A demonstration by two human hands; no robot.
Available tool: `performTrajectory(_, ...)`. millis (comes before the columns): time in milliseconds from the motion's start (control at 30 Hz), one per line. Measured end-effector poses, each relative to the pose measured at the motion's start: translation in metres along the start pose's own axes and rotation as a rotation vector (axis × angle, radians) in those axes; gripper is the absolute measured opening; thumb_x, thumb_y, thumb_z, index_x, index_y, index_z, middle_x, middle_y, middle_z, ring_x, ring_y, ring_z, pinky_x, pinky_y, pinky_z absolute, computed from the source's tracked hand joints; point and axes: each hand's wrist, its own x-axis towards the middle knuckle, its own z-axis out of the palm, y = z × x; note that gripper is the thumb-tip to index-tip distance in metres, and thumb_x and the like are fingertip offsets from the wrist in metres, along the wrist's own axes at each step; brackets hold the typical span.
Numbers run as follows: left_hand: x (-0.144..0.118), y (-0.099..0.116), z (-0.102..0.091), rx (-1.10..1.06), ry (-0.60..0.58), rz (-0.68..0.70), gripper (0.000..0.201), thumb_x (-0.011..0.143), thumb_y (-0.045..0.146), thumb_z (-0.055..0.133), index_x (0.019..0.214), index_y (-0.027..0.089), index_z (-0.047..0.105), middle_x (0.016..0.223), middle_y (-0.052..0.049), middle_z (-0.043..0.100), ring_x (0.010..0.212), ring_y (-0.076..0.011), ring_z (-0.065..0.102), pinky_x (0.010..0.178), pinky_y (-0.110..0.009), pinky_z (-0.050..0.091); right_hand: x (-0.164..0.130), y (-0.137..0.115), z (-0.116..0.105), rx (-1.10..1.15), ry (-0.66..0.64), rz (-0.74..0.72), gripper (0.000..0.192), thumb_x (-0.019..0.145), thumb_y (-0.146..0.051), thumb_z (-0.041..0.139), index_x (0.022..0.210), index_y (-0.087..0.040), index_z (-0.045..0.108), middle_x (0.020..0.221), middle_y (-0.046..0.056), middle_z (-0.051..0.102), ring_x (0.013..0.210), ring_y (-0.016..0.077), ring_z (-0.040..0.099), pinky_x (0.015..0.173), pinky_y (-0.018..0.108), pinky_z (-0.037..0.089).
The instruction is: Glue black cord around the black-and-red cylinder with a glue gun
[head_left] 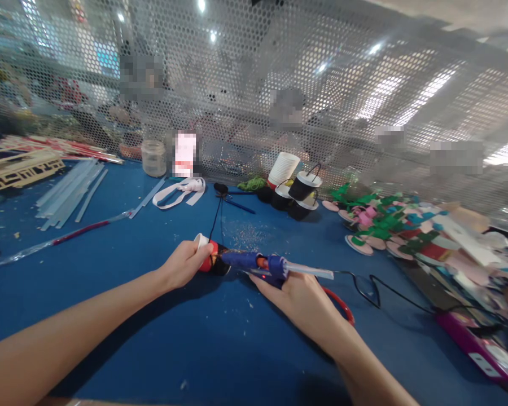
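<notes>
My left hand (184,263) is closed round a small paper cup (205,260), white at the rim with red and black on its side. The cup lies tilted on its side. A black cord (215,221) runs from it up to a dark bundle (220,189). In my right hand (302,296) is a blue hot glue gun (248,259), a clear glue stick (311,270) jutting from its back. The gun's nozzle end meets the black part of the cup; whether it touches cannot be made out.
Glue sticks (70,192) lie at left, near a glass jar (153,158) and white ribbon (173,194). Stacked white cups (283,168) and black-wrapped cups (305,185) stand behind. Paper flowers (368,217) cover the right side. The gun's cable runs toward a purple power strip (474,344). Perforated metal mesh (237,73) borders the back.
</notes>
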Motion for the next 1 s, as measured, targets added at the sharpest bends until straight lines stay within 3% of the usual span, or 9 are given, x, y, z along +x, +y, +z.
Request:
performTrajectory(633,-0.003,-0.002,-0.002,0.102,-0.021,0.089,0.040,0.078,0.042,0.025,0.047,0.016,0.027,0.047,0.005,0.023,0.045,-0.0064,0.021,0.043,-0.021,0.017,0.008,0.002,0.001,0.046,-0.011,0.112,0.019,0.072,-0.031,0.047,0.073,-0.015,0.057,0.059,0.001,0.057,0.052,0.0143,0.051,0.044,0.023,0.037)
performTrajectory(800,-0.004,0.001,-0.003,0.133,-0.025,0.068,0.038,0.077,0.042,0.024,0.048,0.017,0.024,0.048,0.005,0.021,0.045,-0.0065,0.019,0.043,-0.022,0.016,0.014,0.003,0.004,0.020,0.004,0.093,0.018,0.071,-0.029,0.047,0.062,-0.016,0.055,0.053,0.000,0.054,0.046,0.0127,0.049,0.040,0.022,0.033)
performTrajectory(1000,-0.003,0.002,-0.003,0.139,-0.031,0.087,0.038,0.077,0.041,0.024,0.047,0.017,0.024,0.047,0.005,0.021,0.044,-0.0064,0.019,0.043,-0.021,0.017,0.014,0.004,0.003,0.006,0.026,0.048,0.016,0.072,-0.029,0.047,0.068,-0.016,0.056,0.055,0.001,0.055,0.050,0.0132,0.050,0.042,0.022,0.033)
